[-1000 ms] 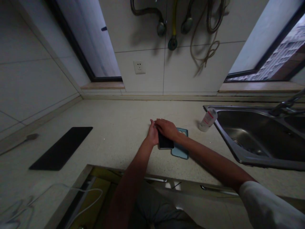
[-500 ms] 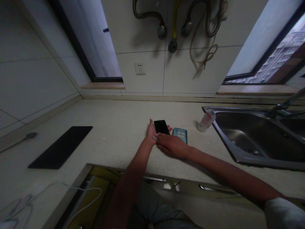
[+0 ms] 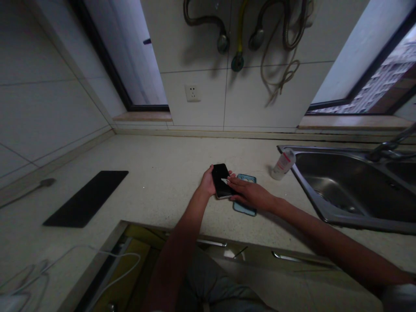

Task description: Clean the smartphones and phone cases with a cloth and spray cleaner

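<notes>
Step in hand, by the look of it: rubbing the screen of a smartphone (image 3: 220,171) with a small white piece (image 3: 224,180).
The left hand (image 3: 208,181) is closed around the phone, gripping its left edge with fingertips showing past the right one, while the right hand (image 3: 253,194) lies over the screen, fingers together on the white piece (a wipe, perhaps; it is too small to tell). The phone is over the surface (image 3: 169,173), just beside a teal phone case (image 3: 244,209) that lies partly hidden by the right hand. The next move seems to call for light, even pressure from the right fingers and a steady left hold, with care not to nudge the case.
</notes>
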`<state>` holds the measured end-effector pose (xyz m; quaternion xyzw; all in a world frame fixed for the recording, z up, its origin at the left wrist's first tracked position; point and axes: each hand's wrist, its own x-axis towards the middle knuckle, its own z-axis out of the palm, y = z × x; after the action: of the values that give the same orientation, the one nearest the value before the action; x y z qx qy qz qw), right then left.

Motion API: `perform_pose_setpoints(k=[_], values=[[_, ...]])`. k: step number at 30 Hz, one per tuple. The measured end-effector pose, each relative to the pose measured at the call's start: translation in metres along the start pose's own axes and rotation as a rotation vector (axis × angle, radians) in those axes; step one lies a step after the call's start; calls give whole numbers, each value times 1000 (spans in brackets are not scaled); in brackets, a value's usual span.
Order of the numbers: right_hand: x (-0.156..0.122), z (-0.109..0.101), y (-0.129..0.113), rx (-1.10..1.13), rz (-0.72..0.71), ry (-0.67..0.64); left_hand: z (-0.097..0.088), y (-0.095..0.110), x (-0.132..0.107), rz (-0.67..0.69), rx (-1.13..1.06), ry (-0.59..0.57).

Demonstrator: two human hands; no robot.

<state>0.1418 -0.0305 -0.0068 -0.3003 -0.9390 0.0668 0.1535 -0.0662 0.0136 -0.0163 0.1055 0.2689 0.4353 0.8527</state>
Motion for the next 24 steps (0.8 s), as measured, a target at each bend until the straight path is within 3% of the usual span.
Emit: perform_pose_setpoints(k=[7, 13, 18, 24], values=[[18, -1, 12, 199, 83, -48, 1, 1, 1, 19, 3, 15], [52, 12, 7, 74, 223, -62, 1, 1, 2, 73, 37, 118], [82, 20, 12, -87, 343, -4, 3, -1, 2, 27, 77, 111], [111, 6, 17, -93, 304, -12, 6, 0, -2, -39, -37, -10]])
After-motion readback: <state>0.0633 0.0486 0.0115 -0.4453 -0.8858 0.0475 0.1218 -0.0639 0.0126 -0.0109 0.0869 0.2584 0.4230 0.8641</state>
